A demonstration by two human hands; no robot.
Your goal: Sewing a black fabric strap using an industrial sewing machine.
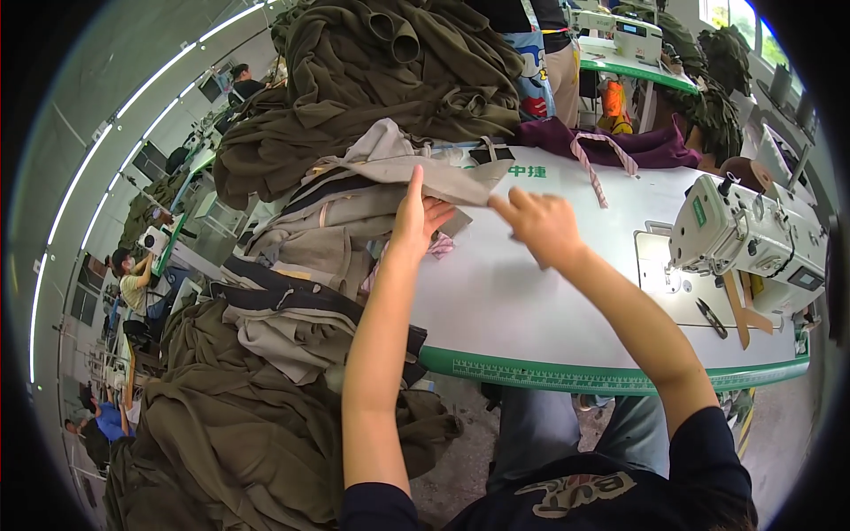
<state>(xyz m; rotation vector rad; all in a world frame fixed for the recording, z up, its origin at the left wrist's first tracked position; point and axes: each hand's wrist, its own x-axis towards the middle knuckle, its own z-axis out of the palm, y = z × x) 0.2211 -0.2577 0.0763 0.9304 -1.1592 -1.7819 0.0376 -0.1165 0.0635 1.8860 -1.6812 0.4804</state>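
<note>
A light grey cloth piece [452, 183] is stretched between my hands above the left part of the sewing table. My left hand [414, 226] grips it with the thumb on top and the fingers underneath. The cloth's right corner is pinched by my right hand [542, 228]; something dark shows beneath that palm, too hidden to name. Left of my left hand lies a stack of grey garment pieces [328, 234] with dark bands. A pink striped strip [440, 246] pokes out beside my left wrist.
Dark olive cloth [372, 80] is heaped behind and at lower left. A white sewing machine [748, 230] stands right, with thread snips [711, 319] near it. Purple cloth [611, 142] and a striped strip [602, 168] lie at the back. A person [558, 71] stands beyond.
</note>
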